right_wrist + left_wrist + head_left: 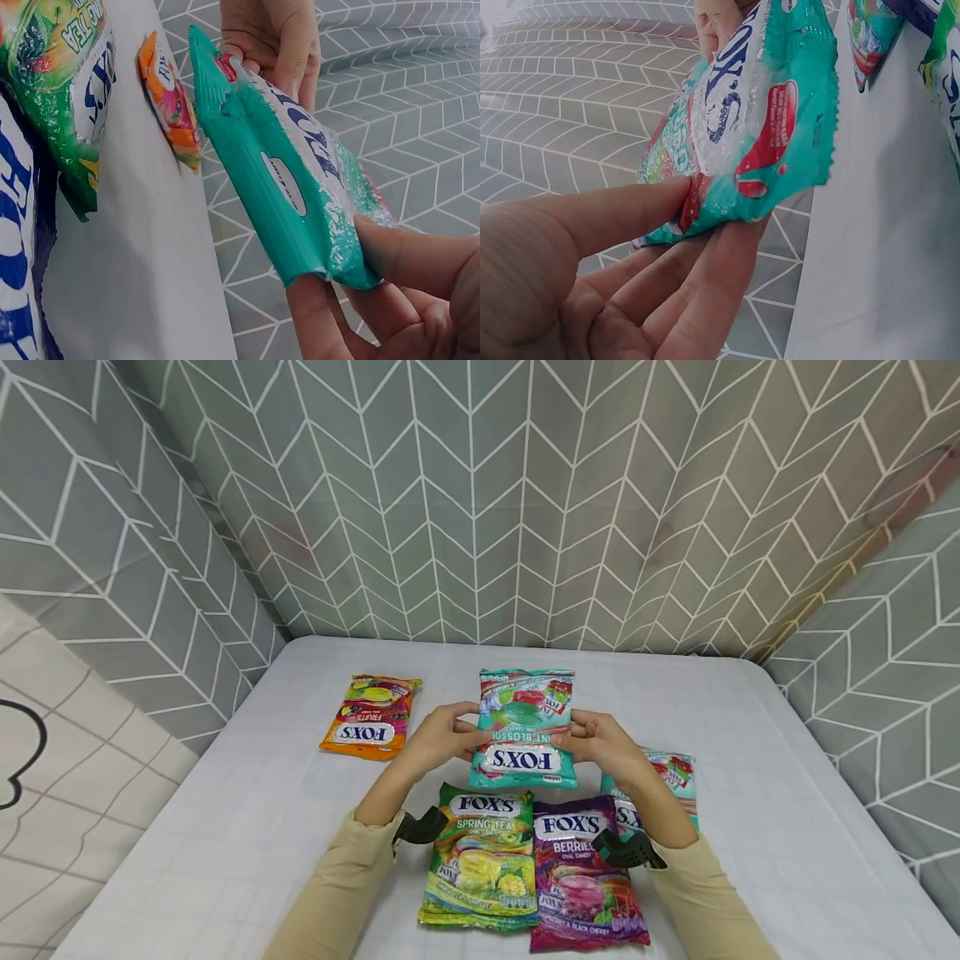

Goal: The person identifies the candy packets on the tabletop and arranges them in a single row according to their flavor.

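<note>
A teal FOX'S candy bag (pixel 522 727), its lettering upside down in the head view, is held up above the table between both hands. My left hand (pixel 441 739) pinches its left edge, thumb on the front and fingers behind. The right hand (pixel 609 745) grips the opposite edge the same way, as the right wrist view also shows. Below the raised bag lie a green-yellow Spring Tea bag (pixel 480 864) and a purple Berries bag (pixel 581 881), side by side. Partly hidden under my right forearm is another teal candy bag (pixel 678 785).
An orange Fruits candy bag (pixel 371 718) lies upside down at the table's back left. The white-covered table (pixel 247 827) meets a grey chevron-patterned curtain (pixel 495 510) at the back, with more of it on both sides. Dark wrist cameras (pixel 422 825) sit on both wrists.
</note>
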A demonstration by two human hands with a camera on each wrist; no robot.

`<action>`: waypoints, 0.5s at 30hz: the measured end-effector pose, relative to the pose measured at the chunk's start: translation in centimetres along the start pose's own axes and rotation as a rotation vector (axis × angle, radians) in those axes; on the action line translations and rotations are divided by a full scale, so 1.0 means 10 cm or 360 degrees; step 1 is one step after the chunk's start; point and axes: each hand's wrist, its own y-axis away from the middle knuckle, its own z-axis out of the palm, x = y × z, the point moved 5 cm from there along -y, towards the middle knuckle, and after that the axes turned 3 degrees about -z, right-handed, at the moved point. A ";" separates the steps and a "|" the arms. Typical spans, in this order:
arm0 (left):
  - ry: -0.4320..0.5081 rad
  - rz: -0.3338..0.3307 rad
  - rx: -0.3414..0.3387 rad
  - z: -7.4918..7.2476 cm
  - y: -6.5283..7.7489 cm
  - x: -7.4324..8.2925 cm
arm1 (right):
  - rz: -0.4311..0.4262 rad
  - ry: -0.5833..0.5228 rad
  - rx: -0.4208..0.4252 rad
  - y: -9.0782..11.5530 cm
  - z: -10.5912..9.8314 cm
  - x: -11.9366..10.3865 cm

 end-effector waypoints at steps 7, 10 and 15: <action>0.0043 0.0038 -0.0025 -0.02 -0.01 0.02 | 0.0028 0.0040 0.0043 0.01 -0.01 0.01; 0.0057 0.0081 -0.0048 -0.01 -0.02 0.05 | 0.0048 0.0096 0.0092 0.02 -0.03 -0.01; 0.0074 0.0074 -0.0047 -0.01 0.00 0.06 | 0.0037 0.0081 0.0093 0.03 -0.01 -0.05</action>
